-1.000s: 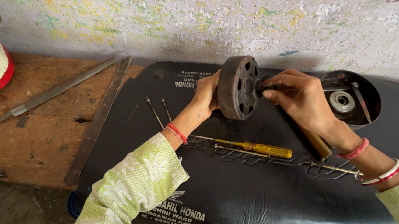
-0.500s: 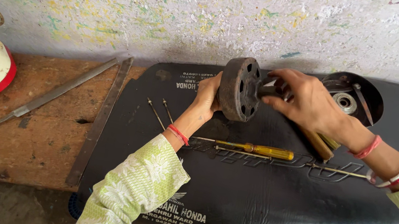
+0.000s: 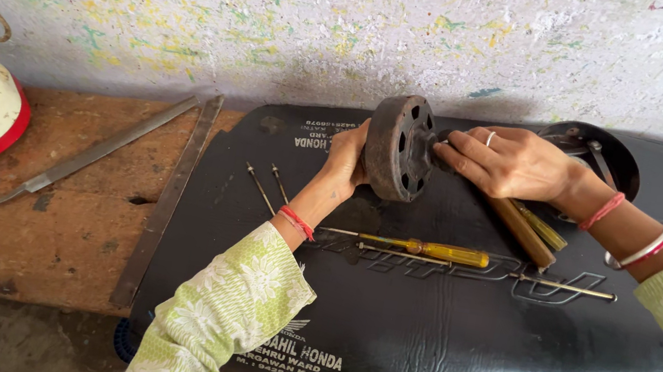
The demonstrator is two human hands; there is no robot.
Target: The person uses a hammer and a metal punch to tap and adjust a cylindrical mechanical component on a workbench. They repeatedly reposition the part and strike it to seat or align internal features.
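The left hand [image 3: 347, 161] has its grip closed on the rim of a dark, round metal disc [image 3: 397, 146] with holes through its face, held on edge just above the black mat [image 3: 431, 340] that covers the counter [image 3: 22, 240]. The right hand [image 3: 508, 161] meets the disc's far face, fingers [image 3: 457, 155] drawn together around a small dark part at the disc's centre; how tightly that grip is closed cannot be told, since the part is mostly hidden. A ring shows on one finger, and red and white bangles sit on the right wrist. On the mat below the hands lie a yellow-handled screwdriver [image 3: 429, 250] and a thin metal rod [image 3: 533, 281], just beside each other. Two thin pins [image 3: 263, 186] lie near the left wrist. A wooden handle [image 3: 523, 232] lies under the right wrist. A flat metal file [image 3: 97, 151] rests on bare wood, well apart from the disc.
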